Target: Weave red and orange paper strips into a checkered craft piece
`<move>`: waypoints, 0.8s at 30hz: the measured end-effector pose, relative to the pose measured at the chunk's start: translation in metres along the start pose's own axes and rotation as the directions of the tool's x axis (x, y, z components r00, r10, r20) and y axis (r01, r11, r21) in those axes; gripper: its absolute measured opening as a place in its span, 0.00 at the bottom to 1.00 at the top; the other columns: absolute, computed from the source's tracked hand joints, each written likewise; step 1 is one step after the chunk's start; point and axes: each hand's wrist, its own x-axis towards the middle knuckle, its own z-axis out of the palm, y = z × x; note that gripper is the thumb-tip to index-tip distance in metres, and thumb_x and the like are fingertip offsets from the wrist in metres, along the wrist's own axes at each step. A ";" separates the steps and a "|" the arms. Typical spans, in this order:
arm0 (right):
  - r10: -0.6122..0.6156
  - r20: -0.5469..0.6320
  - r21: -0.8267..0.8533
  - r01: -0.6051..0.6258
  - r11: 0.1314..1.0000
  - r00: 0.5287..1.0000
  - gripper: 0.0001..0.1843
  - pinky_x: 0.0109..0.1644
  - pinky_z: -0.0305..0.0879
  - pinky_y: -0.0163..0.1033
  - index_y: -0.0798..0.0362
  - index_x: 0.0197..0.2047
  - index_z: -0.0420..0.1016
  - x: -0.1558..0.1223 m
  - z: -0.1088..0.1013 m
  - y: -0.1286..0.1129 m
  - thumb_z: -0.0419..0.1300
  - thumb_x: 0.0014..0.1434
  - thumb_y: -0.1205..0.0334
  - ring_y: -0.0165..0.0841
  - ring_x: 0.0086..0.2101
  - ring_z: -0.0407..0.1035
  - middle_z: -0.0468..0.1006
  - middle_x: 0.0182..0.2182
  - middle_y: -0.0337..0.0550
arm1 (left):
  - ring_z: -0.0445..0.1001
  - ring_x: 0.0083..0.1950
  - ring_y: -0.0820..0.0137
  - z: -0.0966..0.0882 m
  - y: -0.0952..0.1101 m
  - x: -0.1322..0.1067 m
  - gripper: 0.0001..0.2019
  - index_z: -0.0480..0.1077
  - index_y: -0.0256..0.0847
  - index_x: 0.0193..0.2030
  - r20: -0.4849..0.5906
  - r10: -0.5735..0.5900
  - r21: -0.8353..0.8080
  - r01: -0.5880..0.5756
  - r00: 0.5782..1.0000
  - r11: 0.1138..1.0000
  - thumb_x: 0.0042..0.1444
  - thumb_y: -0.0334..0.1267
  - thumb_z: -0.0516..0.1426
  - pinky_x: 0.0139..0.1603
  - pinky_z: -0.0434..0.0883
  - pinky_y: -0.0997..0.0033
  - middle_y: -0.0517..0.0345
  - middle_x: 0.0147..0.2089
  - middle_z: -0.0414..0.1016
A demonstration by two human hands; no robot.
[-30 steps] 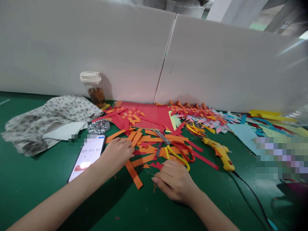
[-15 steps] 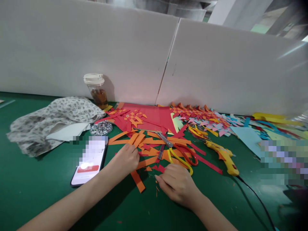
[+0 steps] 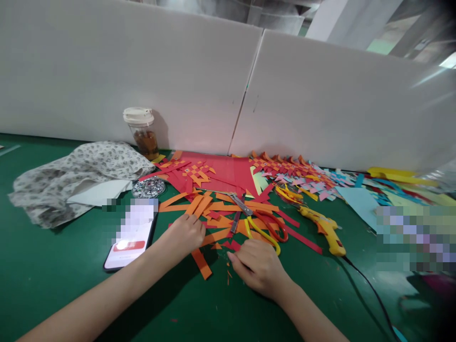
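Note:
My left hand [image 3: 187, 232] is closed around orange paper strips [image 3: 199, 205], whose ends stick out beyond the knuckles. Another orange strip [image 3: 202, 264] slants out below the fingers onto the green table. My right hand [image 3: 259, 266] rests curled on the table, thumb against the fingers; whatever it may hold is hidden. Just past its knuckles lie scissors [image 3: 262, 232] with one red and one yellow handle, on a heap of loose strips. Small red paper pieces [image 3: 234, 245] lie close to the right hand's fingers.
A phone [image 3: 131, 235] lies left, before a patterned cloth [image 3: 78, 175] and a lidded cup [image 3: 142, 135]. Red sheets [image 3: 228, 168] and woven paper pieces [image 3: 288, 168] line the white partition [image 3: 142, 61]. A yellow glue gun [image 3: 326, 229] with a trailing cord lies right.
The whole view has shifted slightly, so most things appear a little further left and up. Both hands keep nearly the same pose and place among the strips.

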 end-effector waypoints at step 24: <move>0.009 0.014 -0.016 -0.009 1.000 1.000 0.18 0.26 0.44 0.37 0.54 0.18 0.63 -0.001 -0.003 -0.002 0.51 0.60 0.66 0.27 0.20 0.54 0.63 0.15 0.37 | 0.73 0.37 0.59 -0.019 -0.009 0.007 0.11 0.69 0.33 0.37 0.155 -0.047 0.014 0.045 0.987 0.999 0.51 0.20 0.50 0.33 0.66 0.64 0.48 0.34 0.74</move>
